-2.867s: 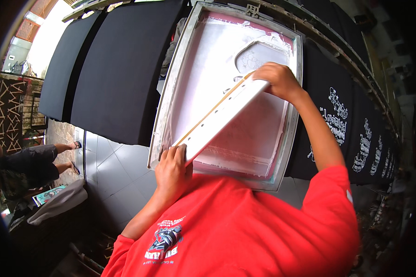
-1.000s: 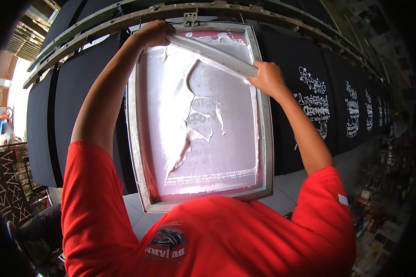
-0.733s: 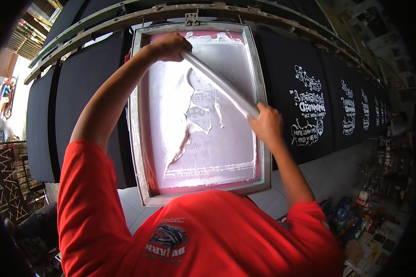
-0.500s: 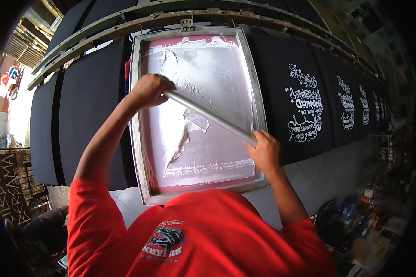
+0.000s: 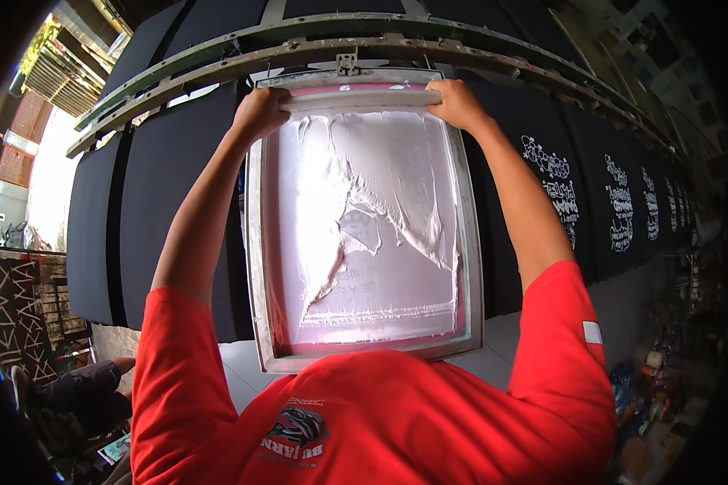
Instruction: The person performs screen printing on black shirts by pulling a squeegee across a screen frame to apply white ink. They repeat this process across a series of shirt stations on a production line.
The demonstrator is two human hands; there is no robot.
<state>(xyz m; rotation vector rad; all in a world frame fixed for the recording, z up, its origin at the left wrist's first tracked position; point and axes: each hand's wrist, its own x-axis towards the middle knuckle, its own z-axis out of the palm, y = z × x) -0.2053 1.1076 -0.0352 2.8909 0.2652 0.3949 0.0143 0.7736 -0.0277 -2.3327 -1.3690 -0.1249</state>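
Note:
Both my arms reach to the far end of a framed printing screen. A long pale squeegee lies crosswise there, level from side to side. My left hand is closed round its left end, and my right hand grips the right end. White ink covers much of the mesh in thick ridges, with ragged edges and a thin line of it near the close end. Faint design marks show through the mesh. What lies under the screen is hidden.
Black fabric panels flank the screen on the left. On the right, panels bear white printed designs. A metal rail with a hinge clamp runs behind the frame. A person's leg shows at lower left; bottles and clutter stand lower right.
The squeegee has gone from slanting across the middle of the screen to lying straight across its far end. Both hands moved away from me with it, and the ink now spreads farther right.

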